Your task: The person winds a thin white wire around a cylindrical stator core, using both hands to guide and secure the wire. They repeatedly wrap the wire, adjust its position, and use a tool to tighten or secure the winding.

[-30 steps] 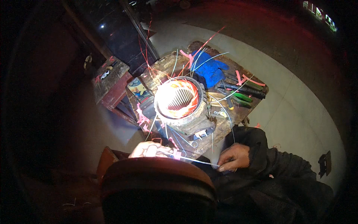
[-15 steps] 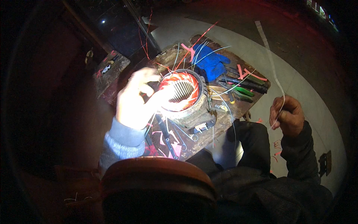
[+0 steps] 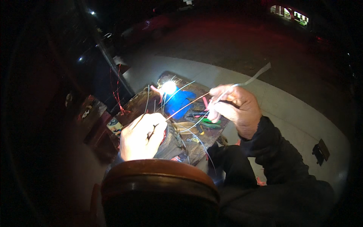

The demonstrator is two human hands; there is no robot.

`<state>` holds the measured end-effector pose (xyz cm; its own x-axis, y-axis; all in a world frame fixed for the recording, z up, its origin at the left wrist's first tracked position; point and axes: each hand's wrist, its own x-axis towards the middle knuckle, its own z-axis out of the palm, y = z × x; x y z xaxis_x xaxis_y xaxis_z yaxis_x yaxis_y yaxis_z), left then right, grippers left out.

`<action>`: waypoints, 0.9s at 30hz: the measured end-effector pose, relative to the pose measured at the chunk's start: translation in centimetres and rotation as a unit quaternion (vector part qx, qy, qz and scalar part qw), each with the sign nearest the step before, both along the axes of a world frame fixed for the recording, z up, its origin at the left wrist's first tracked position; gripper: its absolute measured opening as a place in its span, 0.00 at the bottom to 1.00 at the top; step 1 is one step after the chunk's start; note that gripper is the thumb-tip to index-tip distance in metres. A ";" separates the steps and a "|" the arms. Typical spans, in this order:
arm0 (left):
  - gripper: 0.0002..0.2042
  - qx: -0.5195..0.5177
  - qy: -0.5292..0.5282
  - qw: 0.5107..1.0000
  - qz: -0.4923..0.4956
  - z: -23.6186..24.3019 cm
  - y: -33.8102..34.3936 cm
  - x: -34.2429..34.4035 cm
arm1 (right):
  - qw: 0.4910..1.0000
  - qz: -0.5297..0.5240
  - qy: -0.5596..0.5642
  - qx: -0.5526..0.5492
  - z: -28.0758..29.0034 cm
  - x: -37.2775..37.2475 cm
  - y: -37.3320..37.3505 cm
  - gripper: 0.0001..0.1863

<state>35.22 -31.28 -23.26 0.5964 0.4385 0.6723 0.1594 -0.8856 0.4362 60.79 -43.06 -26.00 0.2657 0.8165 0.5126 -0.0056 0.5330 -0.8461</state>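
A thin reddish wire (image 3: 188,106) runs taut between my two hands. My left hand (image 3: 140,137) is closed on its lower end, over the motor stator (image 3: 169,145), and covers most of the stator's winding. Only a sliver of red winding and the dark housing show beside that hand. My right hand (image 3: 242,111), higher and to the right, pinches the wire's upper end. The same hand also holds a flat white strip (image 3: 257,75), whose free end sticks out up and to the right. Pale lead wires (image 3: 198,140) stick out from around the stator.
On the worn wooden bench (image 3: 200,153) lie a blue glove (image 3: 179,101), green-handled pliers (image 3: 211,123) and pink strips (image 3: 155,89). Loose red wires (image 3: 118,96) hang at the left. A rounded brown-rimmed object (image 3: 159,168) fills the lower foreground.
My right hand has come up and left toward the stator with the white strip. My left hand has closed, and a wire is now stretched between both hands. The view has tilted up.
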 end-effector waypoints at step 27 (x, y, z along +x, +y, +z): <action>0.04 0.050 0.005 0.999 -0.021 1.7 -2.4 3.3 | 0.998 -0.016 -0.012 0.058 2.2 0.6 -2.2 0.05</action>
